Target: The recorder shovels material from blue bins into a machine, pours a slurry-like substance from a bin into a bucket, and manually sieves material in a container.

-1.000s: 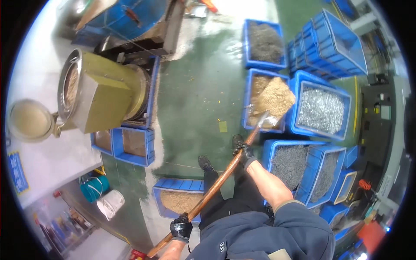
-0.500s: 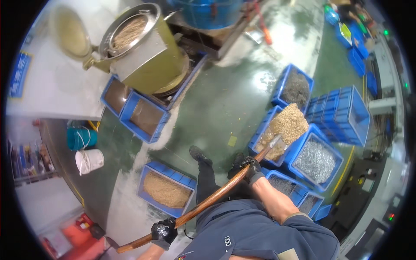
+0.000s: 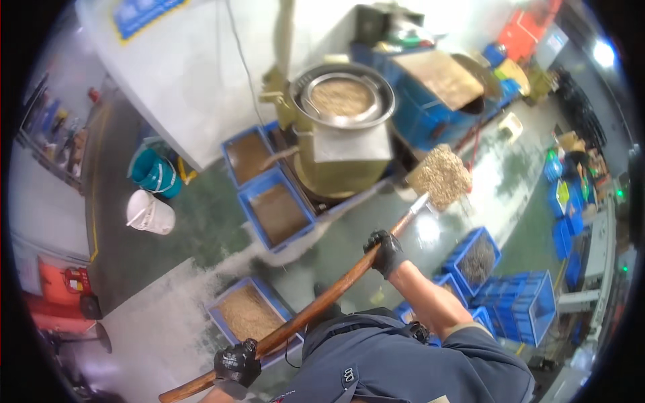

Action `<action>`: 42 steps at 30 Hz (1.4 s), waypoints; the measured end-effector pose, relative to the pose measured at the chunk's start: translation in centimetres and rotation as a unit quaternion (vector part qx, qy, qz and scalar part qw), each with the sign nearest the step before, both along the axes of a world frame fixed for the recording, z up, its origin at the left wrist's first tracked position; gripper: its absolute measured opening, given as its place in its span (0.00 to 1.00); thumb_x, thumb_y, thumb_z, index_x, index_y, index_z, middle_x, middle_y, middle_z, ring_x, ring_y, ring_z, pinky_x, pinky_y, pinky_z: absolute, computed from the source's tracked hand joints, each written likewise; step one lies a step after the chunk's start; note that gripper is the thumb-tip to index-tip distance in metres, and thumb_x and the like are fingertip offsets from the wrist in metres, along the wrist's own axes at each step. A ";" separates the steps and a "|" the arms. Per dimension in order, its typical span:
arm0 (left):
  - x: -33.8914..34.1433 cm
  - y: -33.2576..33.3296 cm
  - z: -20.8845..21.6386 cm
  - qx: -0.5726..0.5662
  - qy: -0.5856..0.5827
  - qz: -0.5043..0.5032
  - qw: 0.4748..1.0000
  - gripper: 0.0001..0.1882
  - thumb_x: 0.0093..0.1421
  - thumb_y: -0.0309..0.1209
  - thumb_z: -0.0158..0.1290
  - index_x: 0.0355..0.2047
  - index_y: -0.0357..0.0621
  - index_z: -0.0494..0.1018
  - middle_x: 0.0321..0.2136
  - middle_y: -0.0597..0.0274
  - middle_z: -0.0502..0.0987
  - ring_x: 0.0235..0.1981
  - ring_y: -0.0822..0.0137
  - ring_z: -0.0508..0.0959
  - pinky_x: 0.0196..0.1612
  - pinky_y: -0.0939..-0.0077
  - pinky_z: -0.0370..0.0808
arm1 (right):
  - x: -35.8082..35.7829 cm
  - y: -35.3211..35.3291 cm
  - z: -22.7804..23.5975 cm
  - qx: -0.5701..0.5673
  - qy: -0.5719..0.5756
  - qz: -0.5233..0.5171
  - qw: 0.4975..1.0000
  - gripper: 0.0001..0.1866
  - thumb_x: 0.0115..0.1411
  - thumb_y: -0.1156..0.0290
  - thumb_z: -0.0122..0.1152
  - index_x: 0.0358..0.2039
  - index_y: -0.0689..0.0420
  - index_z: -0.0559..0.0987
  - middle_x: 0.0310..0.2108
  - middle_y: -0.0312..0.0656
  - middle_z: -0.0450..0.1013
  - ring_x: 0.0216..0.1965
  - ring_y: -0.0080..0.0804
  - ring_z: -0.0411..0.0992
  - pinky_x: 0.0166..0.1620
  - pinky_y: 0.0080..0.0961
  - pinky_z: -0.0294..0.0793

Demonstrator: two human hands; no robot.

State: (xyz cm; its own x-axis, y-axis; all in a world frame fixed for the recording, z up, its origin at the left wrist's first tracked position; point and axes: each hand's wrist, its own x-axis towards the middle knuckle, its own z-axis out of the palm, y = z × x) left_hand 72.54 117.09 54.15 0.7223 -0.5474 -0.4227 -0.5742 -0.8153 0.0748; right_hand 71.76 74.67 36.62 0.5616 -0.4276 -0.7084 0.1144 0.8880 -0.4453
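Green floor fronts the olive machine. Beside it, blue bins hold brown contents. Left hand and right hand grip a shovel.

Shovel and its tan heap now away from the blue crate, nearer the olive-green machine
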 end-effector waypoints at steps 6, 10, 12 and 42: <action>2.1 -1.6 2.5 -0.043 -0.164 0.094 0.981 0.10 0.47 0.32 0.55 0.31 0.48 0.72 0.20 0.56 0.76 0.23 0.52 0.78 0.27 0.56 0.73 | 16.8 -1.0 10.3 -0.059 -0.091 0.229 0.967 0.04 0.56 0.65 0.57 0.26 0.46 0.71 0.21 0.34 0.66 0.24 0.27 0.66 0.32 0.27 0.70; 2.2 -5.6 2.1 -0.052 -0.303 0.141 0.941 0.20 0.47 0.31 0.56 0.43 0.48 0.71 0.24 0.56 0.75 0.26 0.54 0.77 0.30 0.56 0.72 | 24.7 -2.7 12.7 -0.048 -0.387 0.231 0.892 0.04 0.56 0.67 0.57 0.28 0.48 0.72 0.20 0.33 0.66 0.24 0.27 0.66 0.32 0.27 0.70; 1.8 -8.8 1.6 -0.097 -0.372 0.165 0.908 0.26 0.48 0.30 0.56 0.50 0.45 0.69 0.26 0.52 0.75 0.28 0.52 0.77 0.31 0.54 0.73 | 29.4 -4.6 11.3 0.054 -0.444 0.241 0.861 0.04 0.56 0.68 0.58 0.28 0.49 0.71 0.20 0.33 0.66 0.24 0.27 0.66 0.32 0.26 0.70; -5.7 -22.5 -7.1 -0.127 -0.002 0.439 0.890 0.14 0.57 0.38 0.48 0.42 0.53 0.74 0.33 0.53 0.79 0.34 0.48 0.79 0.38 0.53 0.75 | 28.0 -7.4 -3.7 -0.155 -0.057 0.353 0.921 0.09 0.60 0.60 0.51 0.26 0.49 0.70 0.20 0.37 0.67 0.24 0.35 0.66 0.27 0.32 0.68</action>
State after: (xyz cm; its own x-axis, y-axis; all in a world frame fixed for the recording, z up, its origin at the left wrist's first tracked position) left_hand 66.84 94.62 47.09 0.9199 0.1501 -0.3622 0.2739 -0.9071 0.3196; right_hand 99.72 67.24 32.88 0.8403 -0.0989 -0.5331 -0.3812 0.5913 -0.7107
